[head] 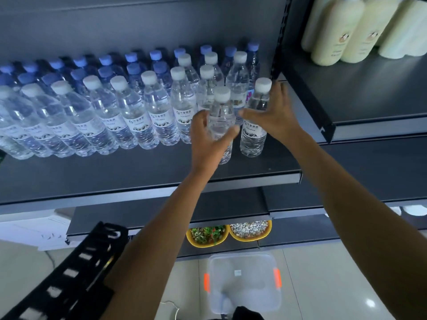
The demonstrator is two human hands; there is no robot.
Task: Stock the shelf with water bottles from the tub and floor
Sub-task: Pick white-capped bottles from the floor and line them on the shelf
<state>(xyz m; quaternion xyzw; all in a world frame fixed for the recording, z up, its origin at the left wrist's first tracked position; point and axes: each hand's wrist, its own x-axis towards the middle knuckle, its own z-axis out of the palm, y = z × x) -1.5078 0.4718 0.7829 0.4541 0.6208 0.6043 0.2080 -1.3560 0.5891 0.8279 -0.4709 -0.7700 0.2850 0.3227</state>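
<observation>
Left hand (208,139) holds water bottle (221,112) on shelf (138,172), fingers (200,120) curled round it

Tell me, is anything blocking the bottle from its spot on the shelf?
Nothing visible. The left hand holds the bottle at bare shelf, in a gap between front-row bottles.

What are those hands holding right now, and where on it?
The left hand grips a white-capped water bottle round the middle of its body. The right hand is open beside the end bottle and grips nothing.
</observation>
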